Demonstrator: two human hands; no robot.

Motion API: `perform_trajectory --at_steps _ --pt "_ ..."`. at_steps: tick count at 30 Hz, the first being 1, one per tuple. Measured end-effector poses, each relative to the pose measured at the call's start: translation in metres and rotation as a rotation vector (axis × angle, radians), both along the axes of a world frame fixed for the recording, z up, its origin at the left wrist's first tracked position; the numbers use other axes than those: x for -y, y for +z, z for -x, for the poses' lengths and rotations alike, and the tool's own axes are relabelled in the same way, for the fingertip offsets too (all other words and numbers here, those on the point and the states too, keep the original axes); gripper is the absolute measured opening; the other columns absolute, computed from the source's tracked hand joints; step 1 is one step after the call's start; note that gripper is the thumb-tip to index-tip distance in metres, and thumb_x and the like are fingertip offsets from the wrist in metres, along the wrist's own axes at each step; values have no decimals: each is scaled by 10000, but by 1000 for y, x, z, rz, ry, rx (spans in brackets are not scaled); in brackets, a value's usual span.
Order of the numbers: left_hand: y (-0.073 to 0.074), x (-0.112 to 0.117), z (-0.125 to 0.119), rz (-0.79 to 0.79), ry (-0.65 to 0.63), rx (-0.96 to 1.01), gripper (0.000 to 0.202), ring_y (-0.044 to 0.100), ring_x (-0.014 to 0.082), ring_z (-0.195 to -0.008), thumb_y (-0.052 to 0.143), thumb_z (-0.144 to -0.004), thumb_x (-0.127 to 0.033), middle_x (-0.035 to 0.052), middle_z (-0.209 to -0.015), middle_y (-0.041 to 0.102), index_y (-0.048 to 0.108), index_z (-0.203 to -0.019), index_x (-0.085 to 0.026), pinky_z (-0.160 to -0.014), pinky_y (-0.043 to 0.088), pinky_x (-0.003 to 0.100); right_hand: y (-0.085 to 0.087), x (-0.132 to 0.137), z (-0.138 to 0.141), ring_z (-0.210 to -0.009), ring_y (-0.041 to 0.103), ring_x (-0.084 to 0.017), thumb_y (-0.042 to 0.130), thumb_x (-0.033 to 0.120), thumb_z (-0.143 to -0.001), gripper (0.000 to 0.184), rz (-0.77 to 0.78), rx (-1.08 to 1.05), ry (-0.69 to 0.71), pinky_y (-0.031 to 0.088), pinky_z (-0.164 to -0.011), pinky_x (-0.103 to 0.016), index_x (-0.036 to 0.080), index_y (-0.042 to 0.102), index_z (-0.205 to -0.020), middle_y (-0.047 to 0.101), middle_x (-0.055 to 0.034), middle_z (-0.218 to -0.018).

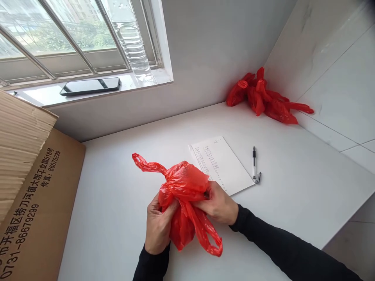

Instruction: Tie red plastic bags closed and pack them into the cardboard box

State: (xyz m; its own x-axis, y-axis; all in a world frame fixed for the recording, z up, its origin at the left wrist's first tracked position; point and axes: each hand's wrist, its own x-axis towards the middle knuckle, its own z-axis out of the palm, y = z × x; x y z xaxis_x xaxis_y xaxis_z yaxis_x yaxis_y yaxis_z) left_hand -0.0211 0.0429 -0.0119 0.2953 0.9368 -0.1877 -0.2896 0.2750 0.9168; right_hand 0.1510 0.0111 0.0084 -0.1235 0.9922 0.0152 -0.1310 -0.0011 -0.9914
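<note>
Both hands grip a crumpled red plastic bag (pixel 187 181) above the white table. My left hand (pixel 159 226) is closed on its lower left side, the thumb pressed into the plastic. On the right side, my right hand (pixel 218 203) pinches the bag, its fingertips partly hidden by the folds. The bag is gathered in the middle. One handle loop sticks out to the upper left, and another hangs to the lower right. Whether anything is inside cannot be seen. Behind the bag lies a sheet of paper (pixel 222 164) with handwritten lines, partly covered by it.
An uncapped pen (pixel 254 164) and its cap (pixel 258 178) lie right of the paper. More red plastic bags (pixel 260 95) are heaped in the back right corner. A cardboard box (pixel 38 195) stands at left. The windowsill holds a phone (pixel 90 86) and a clear water bottle (pixel 133 47).
</note>
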Motion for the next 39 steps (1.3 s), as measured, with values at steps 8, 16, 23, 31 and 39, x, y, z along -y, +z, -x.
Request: perform_trajectory --at_steps 8,16,23,31,39 --pt "15 -1 -4 -28 -140 -131 543 683 321 -1017 820 -736 -352 120 -1080 728 650 -1224 -184 -873 570 393 -2 1 -5 -713 563 -178 610 321 -893 170 -10 3 -193 491 -677 -313 181 642 -801 625 -11 -755" --pt "7 0 -2 22 61 -41 379 705 291 -953 820 -743 -349 94 -1024 747 718 -1076 -200 -811 580 356 -5 0 -3 -974 657 -216 642 326 -922 310 22 -101 -14 540 -883 -361 216 587 -1207 681 -57 -1093" --pt "16 6 -10 -68 -90 -76 667 649 335 -1115 845 -699 -349 136 -1223 678 584 -1294 -200 -947 540 404 -6 0 -4 -1043 653 -245 654 407 -917 310 29 -108 -180 522 -954 -396 221 592 -1158 683 -68 -1110" --pt "1 -4 -1 -53 40 31 651 627 312 -1160 817 -765 -326 125 -1241 658 520 -1332 -213 -961 531 388 -10 -2 -5 -1128 621 -228 757 342 -842 571 -14 -194 13 506 -1001 -377 236 493 -1337 623 -85 -1267" --pt "14 4 -7 -72 -18 -79 681 601 315 -1179 811 -744 -381 113 -1278 628 512 -1343 -256 -954 529 387 -17 -3 -4 -1081 667 -240 798 330 -803 508 29 -251 -94 556 -933 -371 229 568 -1244 684 -74 -1182"
